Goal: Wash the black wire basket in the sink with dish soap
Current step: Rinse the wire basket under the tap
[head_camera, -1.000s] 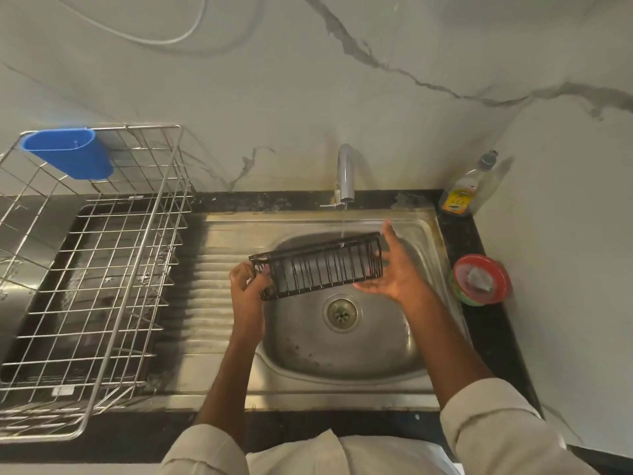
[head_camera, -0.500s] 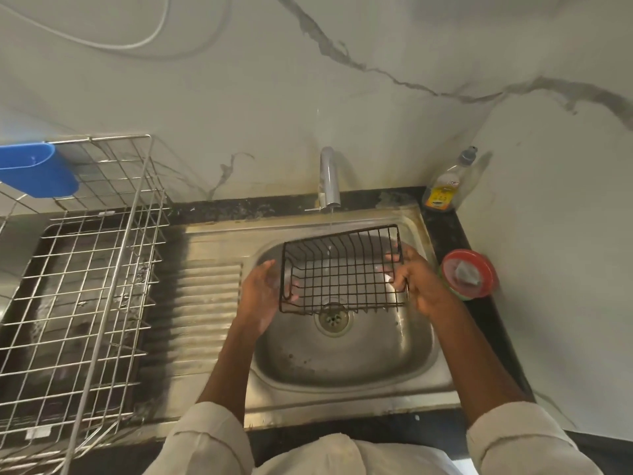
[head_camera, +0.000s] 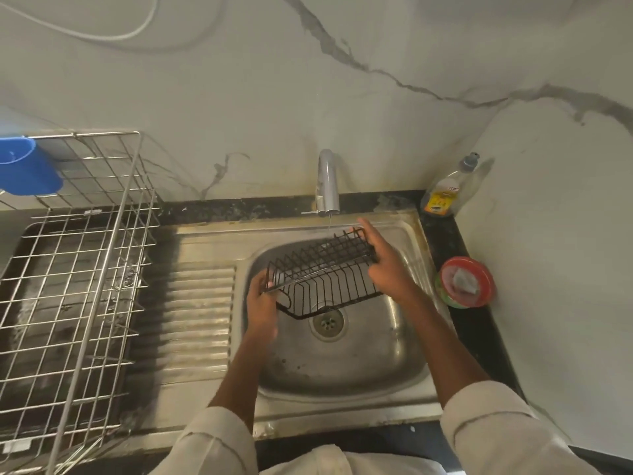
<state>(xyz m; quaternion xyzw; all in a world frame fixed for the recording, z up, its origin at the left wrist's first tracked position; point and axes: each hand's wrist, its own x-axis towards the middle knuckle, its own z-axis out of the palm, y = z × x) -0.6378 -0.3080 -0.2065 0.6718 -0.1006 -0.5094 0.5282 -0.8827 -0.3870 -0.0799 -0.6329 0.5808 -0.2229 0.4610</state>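
Observation:
The black wire basket (head_camera: 322,275) hangs tilted over the steel sink bowl (head_camera: 342,365), its right end raised under a thin stream from the tap (head_camera: 327,181). My left hand (head_camera: 262,303) grips its lower left end. My right hand (head_camera: 383,262) holds the upper right end, fingers wrapped over the rim. A dish soap bottle (head_camera: 445,193) stands in the back right corner of the counter.
A large steel dish rack (head_camera: 72,289) with a blue plastic cup (head_camera: 25,166) fills the left side. A red and green round tub (head_camera: 466,282) with a scrub pad sits on the black counter right of the sink. The ribbed drainboard (head_camera: 198,313) lies between rack and bowl.
The basket has turned from lying flat with its grid bottom facing me to a tilt with the right end up. Both hands kept hold of its ends.

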